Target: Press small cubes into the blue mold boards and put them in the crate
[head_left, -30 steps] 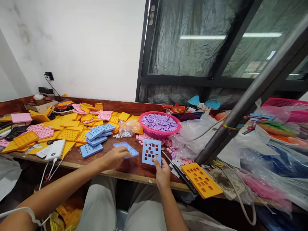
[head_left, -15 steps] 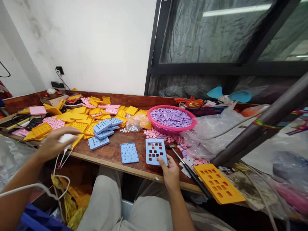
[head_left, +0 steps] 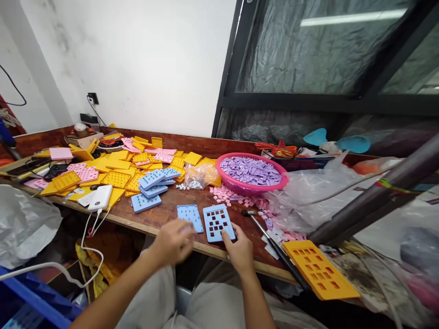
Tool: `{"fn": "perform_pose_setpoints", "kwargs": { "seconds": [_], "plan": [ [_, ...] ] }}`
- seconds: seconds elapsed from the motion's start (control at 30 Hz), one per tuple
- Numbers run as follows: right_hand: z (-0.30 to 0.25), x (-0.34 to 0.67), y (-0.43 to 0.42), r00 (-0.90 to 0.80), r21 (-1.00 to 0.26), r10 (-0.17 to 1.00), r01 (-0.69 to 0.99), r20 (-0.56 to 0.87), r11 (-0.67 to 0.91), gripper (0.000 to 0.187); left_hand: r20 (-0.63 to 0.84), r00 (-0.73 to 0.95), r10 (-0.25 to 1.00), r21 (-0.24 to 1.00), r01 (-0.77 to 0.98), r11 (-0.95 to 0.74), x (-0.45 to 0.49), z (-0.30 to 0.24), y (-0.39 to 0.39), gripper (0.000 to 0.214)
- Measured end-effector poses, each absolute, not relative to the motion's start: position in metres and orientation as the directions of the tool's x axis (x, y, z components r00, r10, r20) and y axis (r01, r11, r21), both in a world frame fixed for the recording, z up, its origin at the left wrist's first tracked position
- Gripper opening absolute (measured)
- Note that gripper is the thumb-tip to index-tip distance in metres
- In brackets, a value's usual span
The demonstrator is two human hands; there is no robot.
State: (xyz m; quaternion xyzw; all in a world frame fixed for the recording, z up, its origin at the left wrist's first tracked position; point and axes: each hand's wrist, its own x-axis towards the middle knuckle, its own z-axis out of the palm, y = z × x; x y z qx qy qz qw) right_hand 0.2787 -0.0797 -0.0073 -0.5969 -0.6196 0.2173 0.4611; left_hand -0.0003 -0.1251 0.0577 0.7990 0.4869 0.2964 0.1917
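My right hand (head_left: 240,249) grips the lower right corner of a light blue plastic panel with square holes (head_left: 216,220), thumb on its face. The panel lies flat or nearly flat at the table's front edge. Just left of it is a light blue panel with small pegs (head_left: 190,215), its near left corner hidden behind my left hand (head_left: 174,242). That left hand is blurred by motion, its fingers loosely bent and apart, with nothing visible in them. Whether it touches the pegged panel I cannot tell. A white power bank (head_left: 100,198) with cables lies further left.
Blue panels (head_left: 151,189) are stacked left of centre, before a heap of yellow panels (head_left: 116,164). A pink basket (head_left: 222,176) holds purple pieces; pink pieces (head_left: 222,195) lie below it. A black-handled hammer (head_left: 274,244) and a yellow panel with holes (head_left: 320,269) are at right.
My left hand has let go of the white power bank, now on the table, and moved right to the pegged panel. My right hand still holds the panel with holes, now closer to the pegged one.
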Motion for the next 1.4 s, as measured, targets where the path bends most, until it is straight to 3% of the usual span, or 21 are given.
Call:
{"fn": "perform_pose_setpoints", "kwargs": {
  "seconds": [0.1, 0.23, 0.33, 0.4, 0.5, 0.6, 0.77, 0.97, 1.4],
  "plan": [
    [-0.008, 0.275, -0.077, 0.073, -0.589, 0.915, 0.785, 0.398, 0.193, 0.048, 0.328, 0.385, 0.863, 0.443, 0.744, -0.501, -0.007, 0.042, -0.094, 0.042],
    [-0.003, 0.267, -0.064, -0.074, -0.36, 0.905, 0.901, 0.42, 0.241, 0.042, 0.278, 0.355, 0.892, 0.371, 0.817, -0.441, -0.005, 0.022, -0.071, 0.031],
    [0.006, 0.267, -0.046, -0.143, -0.306, 0.919, 0.915, 0.368, 0.264, 0.063, 0.318, 0.206, 0.925, 0.335, 0.889, -0.313, 0.011, 0.013, -0.074, 0.034],
    [0.015, 0.273, -0.032, -0.175, -0.309, 0.943, 0.914, 0.282, 0.262, 0.078, 0.332, 0.133, 0.934, 0.38, 0.887, -0.261, 0.018, 0.012, -0.077, 0.036],
    [0.033, 0.29, -0.016, -0.237, -0.316, 0.956, 0.906, 0.173, 0.282, 0.084, 0.337, 0.129, 0.933, 0.557, 0.772, -0.307, 0.01, 0.013, -0.079, 0.034],
    [0.051, 0.296, -0.013, -0.321, -0.371, 0.919, 0.844, 0.231, 0.388, 0.084, 0.397, 0.108, 0.911, 0.688, 0.622, -0.374, -0.011, 0.011, -0.078, 0.032],
    [0.057, 0.26, -0.033, -0.495, -0.512, 0.83, 0.659, 0.257, 0.551, 0.077, 0.26, 0.001, 0.966, 0.849, 0.477, -0.229, -0.025, 0.0, -0.074, 0.037],
    [0.039, 0.237, -0.047, -0.559, -0.539, 0.804, 0.622, 0.203, 0.568, 0.073, 0.2, 0.004, 0.98, 0.884, 0.43, -0.183, -0.024, 0.0, -0.072, 0.038],
    [0.026, 0.24, -0.054, -0.538, -0.561, 0.823, 0.632, 0.18, 0.536, 0.075, 0.242, 0.09, 0.966, 0.841, 0.477, -0.255, -0.023, 0.003, -0.073, 0.029]
  ]
}}
